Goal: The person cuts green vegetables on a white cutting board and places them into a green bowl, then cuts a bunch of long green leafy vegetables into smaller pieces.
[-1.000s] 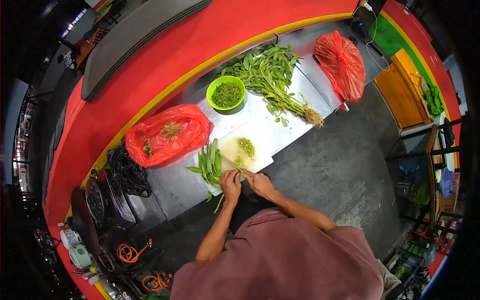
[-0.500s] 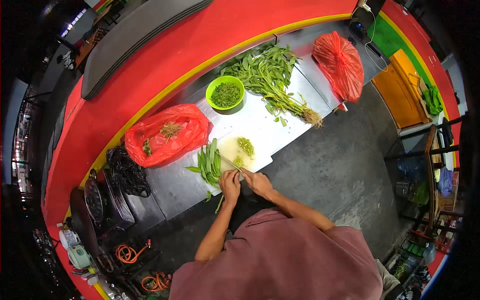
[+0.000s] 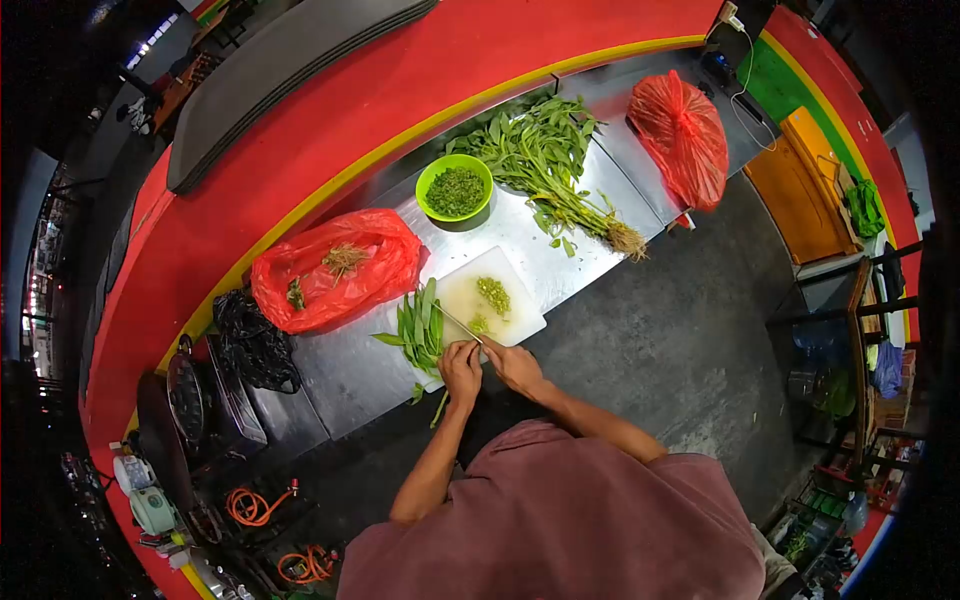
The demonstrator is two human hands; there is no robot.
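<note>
My right hand (image 3: 513, 367) is closed around the handle of a kitchen knife (image 3: 459, 324), whose blade points up and left across a white cutting board (image 3: 515, 270). Beside it, my left hand (image 3: 461, 373) has its fingers curled on green stems at the board's near edge; one stem (image 3: 440, 408) pokes out below the hand. Chopped green stems (image 3: 493, 293) lie on the board, with a smaller heap close to the blade. Left of the knife rests a bunch of leafy greens (image 3: 420, 328), partly over the board. My fingers hide the cut ends.
Beyond the board, a lime-green bowl (image 3: 483, 190) holds chopped greens, next to a large rooted bunch of leafy greens (image 3: 545, 150). An opened red plastic bag (image 3: 385, 265) with root scraps sits left; a tied red bag (image 3: 680, 135) lies far right. A black bag (image 3: 255, 340) is at the left end.
Both hands and the knife stay almost in place over the board. The view has shifted slightly, and the table looks less glaring, so the board's edges show more plainly.
</note>
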